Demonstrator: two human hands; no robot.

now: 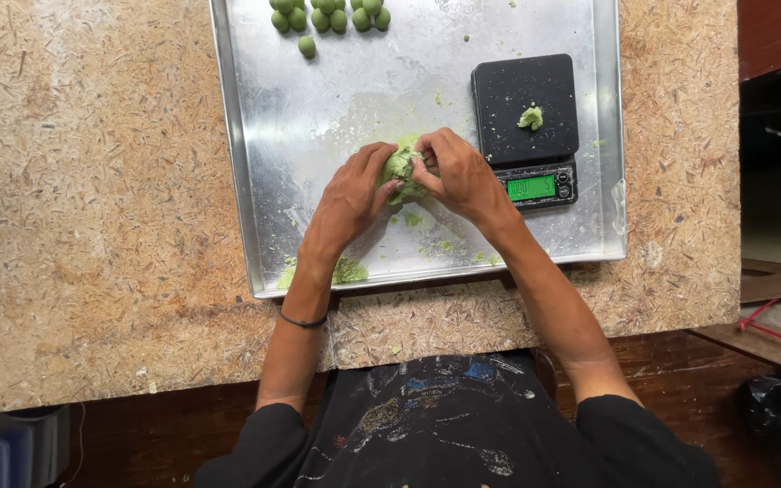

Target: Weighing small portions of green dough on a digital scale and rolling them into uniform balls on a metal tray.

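Both the left hand (352, 194) and right hand (463, 173) have a clenched grip on a soft green dough lump (401, 168) in the middle of the shiny metal tray (318, 126) on the counter (92, 199). At 12 o'clock, several small green balls (329, 16) already sit done. At 2 o'clock, a bit waits on the black scale (526, 113). It looks like lots of dough is left.

Left hand (352, 194): palm down, fingers curled right, tips pinched shut against the right hand's.
Right hand (461, 176): palm down, fingers bent left and closed, knuckles raised.
Hands: touching at the fingertips, side by side, far from the body.
Left forearm: bare, reaching nearly straight away, thin dark band at the wrist.
Right forearm: bare, angled far and left.
Upper arms: short black sleeves.
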